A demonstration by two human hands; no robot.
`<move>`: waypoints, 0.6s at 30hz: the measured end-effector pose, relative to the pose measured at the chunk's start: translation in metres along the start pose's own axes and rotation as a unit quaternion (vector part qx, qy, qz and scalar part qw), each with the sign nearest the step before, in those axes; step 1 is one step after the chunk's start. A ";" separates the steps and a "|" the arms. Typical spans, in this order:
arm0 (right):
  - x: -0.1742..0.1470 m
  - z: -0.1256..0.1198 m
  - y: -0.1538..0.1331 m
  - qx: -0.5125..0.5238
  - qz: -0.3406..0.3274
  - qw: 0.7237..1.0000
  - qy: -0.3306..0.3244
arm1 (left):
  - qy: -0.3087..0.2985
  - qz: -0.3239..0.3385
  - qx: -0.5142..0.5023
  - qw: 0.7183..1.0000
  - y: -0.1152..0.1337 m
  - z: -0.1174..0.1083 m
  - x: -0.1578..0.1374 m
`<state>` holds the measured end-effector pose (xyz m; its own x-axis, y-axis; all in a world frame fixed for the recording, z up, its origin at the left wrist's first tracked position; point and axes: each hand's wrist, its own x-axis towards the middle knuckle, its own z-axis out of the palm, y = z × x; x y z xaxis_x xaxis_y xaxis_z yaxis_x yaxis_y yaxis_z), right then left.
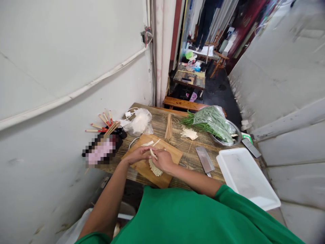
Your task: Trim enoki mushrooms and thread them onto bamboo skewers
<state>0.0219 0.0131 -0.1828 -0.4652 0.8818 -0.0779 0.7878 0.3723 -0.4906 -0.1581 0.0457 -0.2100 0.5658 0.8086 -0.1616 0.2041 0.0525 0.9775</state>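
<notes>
Pale strip [153, 155] in right hand [163, 160] (tilted)

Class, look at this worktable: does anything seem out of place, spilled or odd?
Yes: a couple of thin sticks lie loose at angles, right of the neat bundle, and a pixelated patch at left hides what is there. No spill shows.

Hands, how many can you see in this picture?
2: the left hand and the right hand, close together over the cutting board, the right holding a pale strip. Another person stands farther back, hands out of view.
</notes>
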 end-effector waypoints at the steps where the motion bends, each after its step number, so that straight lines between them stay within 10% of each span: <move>1: -0.001 -0.003 -0.002 0.000 -0.009 1.000 0.004 | -0.005 0.002 -0.004 1.000 0.003 -0.002 0.000; 18: -0.015 -0.100 -0.018 0.138 -0.140 0.976 0.099 | -0.062 0.009 -0.057 0.996 0.086 0.000 0.002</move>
<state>0.0548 0.0216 -0.0862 -0.5377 0.8058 0.2479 0.4907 0.5383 -0.6852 -0.1400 0.0520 -0.1266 0.6647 0.7312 -0.1533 0.1054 0.1114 0.9882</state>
